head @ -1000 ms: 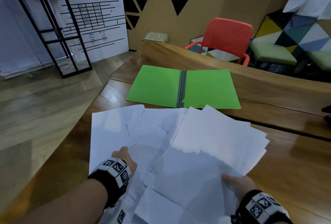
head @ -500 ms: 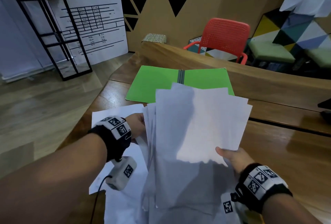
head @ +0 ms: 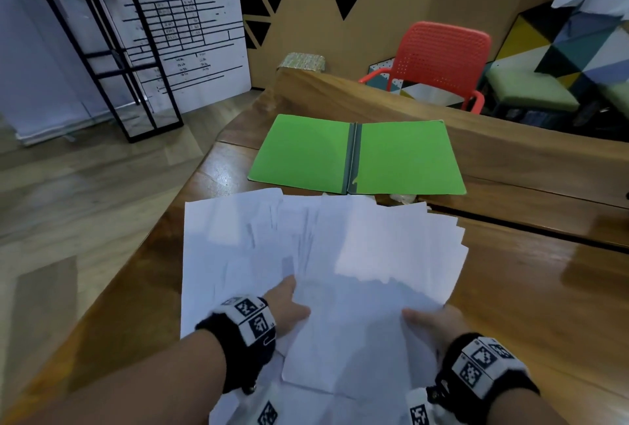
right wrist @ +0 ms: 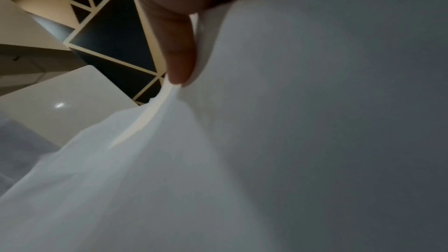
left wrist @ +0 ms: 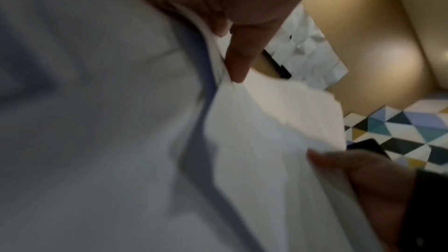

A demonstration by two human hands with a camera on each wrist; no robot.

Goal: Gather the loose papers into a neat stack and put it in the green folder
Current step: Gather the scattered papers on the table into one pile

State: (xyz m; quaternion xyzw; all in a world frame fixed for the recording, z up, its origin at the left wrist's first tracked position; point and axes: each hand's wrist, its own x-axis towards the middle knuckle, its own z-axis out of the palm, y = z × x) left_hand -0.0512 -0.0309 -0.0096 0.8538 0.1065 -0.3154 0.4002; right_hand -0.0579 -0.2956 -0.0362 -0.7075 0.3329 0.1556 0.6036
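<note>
- Papers (head: 340, 254): a fanned, uneven spread of white sheets on the near part of the wooden table (head: 544, 288), edges splayed out to the far right, one sheet lying flat at the far left of the pile. Not yet a neat stack.
- My left hand (head: 289, 309): at the near left of the pile; the left wrist view shows a finger and thumb pinching a sheet edge.
- My right hand (head: 432, 322): at the near right corner; the right wrist view shows a finger pressed against a gathered edge of sheets, so I judge it to be gripping them.
- Green folder (head: 360, 156): lying open and flat on the table, just beyond the far edge of the papers, both leaves bare.
- Risk one: both grips sit on near corners only. Lifting from there could let the far fanned sheets slide out or droop and crease.
- Risk two: the flat left-hand sheet appears outside my grip and may be left behind.
- Risk three: a small pale scrap (head: 403, 198) lies at the folder's near edge; sliding the pile forward could catch it or nudge the folder.
</note>
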